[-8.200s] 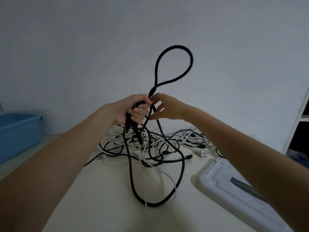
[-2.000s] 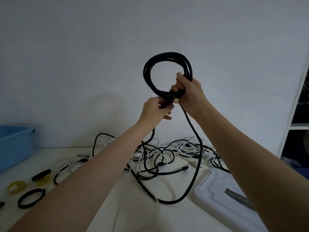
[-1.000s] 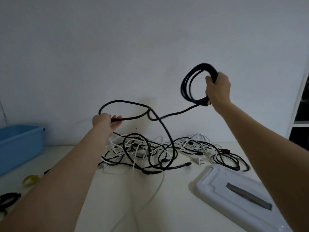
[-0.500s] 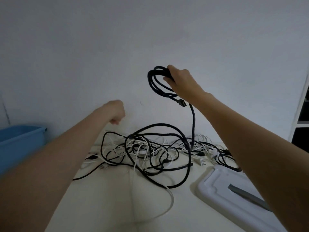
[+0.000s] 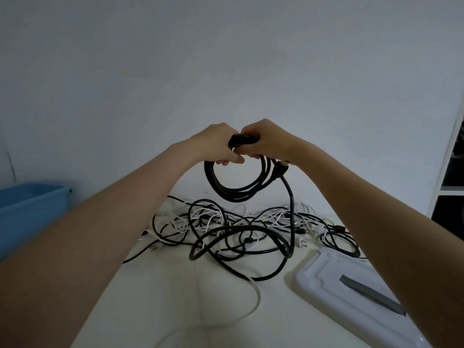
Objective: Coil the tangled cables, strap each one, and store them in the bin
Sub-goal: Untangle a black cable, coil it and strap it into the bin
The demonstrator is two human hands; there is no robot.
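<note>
Both hands now meet above the counter (image 5: 175,297): the left hand (image 5: 216,144) has rejoined the right hand (image 5: 266,141), each gripping the black coil (image 5: 236,189). Its tail still trails into the tangle (image 5: 238,227), so coiling continues; the blue bin (image 5: 30,212) waits left.

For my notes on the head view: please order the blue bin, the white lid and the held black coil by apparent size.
1. white lid, nearest the camera
2. blue bin, cut off by the frame edge, so unsure against the lid
3. black coil
</note>
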